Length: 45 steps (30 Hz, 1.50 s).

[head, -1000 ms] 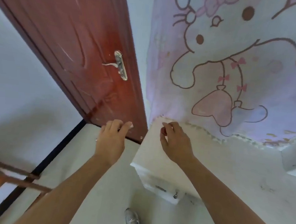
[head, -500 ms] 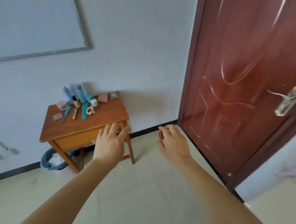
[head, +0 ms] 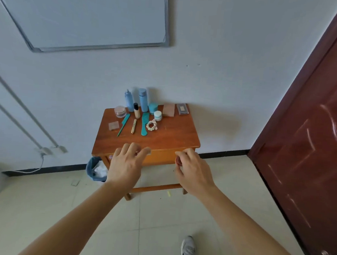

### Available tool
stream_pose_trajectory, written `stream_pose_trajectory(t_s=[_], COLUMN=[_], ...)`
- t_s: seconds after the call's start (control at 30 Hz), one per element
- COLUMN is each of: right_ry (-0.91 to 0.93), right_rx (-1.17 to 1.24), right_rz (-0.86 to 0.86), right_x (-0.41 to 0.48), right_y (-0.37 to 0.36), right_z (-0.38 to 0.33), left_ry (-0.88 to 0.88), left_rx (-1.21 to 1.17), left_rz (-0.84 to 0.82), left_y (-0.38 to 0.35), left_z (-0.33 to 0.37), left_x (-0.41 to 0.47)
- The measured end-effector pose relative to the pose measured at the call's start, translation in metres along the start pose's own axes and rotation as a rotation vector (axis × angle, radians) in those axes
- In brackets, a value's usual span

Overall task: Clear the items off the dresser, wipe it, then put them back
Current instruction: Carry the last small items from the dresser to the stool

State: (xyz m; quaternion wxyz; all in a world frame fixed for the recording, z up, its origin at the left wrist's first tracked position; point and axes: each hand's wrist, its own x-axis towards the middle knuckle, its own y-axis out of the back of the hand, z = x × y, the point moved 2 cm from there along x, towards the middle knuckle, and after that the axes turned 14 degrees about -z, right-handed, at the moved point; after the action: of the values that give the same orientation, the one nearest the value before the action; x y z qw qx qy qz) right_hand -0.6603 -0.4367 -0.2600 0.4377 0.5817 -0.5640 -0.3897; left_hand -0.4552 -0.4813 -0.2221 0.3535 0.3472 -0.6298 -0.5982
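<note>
**A:** Standing against the white wall, the dresser (head: 163, 139) had all its things on top, didn't it?

**B:** It did. Two blue bottles (head: 143, 99), a teal comb (head: 144, 124), a scrunchie (head: 151, 125) and some small jars sat on the back half. The front half was bare wood.

**A:** And the hands?

**B:** The left hand (head: 125, 164) and right hand (head: 193, 172) were held out before the near edge. Their fingers were relaxed and slightly curled, gripping nothing and touching none of the items.

**A:** Which step, then?

**B:** Clearing hadn't begun, I'd judge; this was the approach. The next move called for coming closer and reaching over the bare front to lift the nearest pieces. It also needed somewhere to set them down. No cloth showed.

**A:** Around it?

**B:** A bin (head: 95, 169) stood beside the left leg, a whiteboard (head: 87, 14) hung above, and a red-brown door (head: 311, 136) was on the right.
</note>
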Motion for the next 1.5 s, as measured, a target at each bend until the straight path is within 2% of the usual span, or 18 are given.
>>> stream_pose_trajectory(t_s=[0.37,0.6,0.77,0.97,1.13,1.27,1.37,1.5], right_ry=[0.02,0.037,0.02,-0.124,-0.243,-0.297,-0.325,-0.321], right_rx=[0.048,0.083,0.048,0.068,0.056,0.012,-0.041,-0.063], right_rz=[-0.031,-0.137,-0.286,-0.34,-0.378,-0.33,-0.368,-0.432], right_x=[0.224,0.315,0.351,0.389,0.404,0.406,0.406,0.401], right_y=[-0.007,-0.037,-0.08,-0.116,-0.152,-0.171,-0.182,-0.19], right_z=[0.077,0.092,0.09,0.083,0.069,0.06,0.061,0.066], left_ry=[0.03,0.072,0.076,0.073,0.061,0.058,0.099,0.059], left_rx=[0.066,0.019,-0.051,-0.14,-0.159,-0.113,-0.173,-0.09], left_rz=[-0.134,-0.241,-0.292,-0.325,-0.447,-0.608,-0.629,-0.686], left_y=[-0.029,-0.057,-0.098,-0.149,-0.199,-0.232,-0.239,-0.253], left_z=[-0.069,-0.107,-0.149,-0.204,-0.244,-0.259,-0.264,-0.264], left_x=[0.201,0.259,0.289,0.335,0.354,0.351,0.346,0.342])
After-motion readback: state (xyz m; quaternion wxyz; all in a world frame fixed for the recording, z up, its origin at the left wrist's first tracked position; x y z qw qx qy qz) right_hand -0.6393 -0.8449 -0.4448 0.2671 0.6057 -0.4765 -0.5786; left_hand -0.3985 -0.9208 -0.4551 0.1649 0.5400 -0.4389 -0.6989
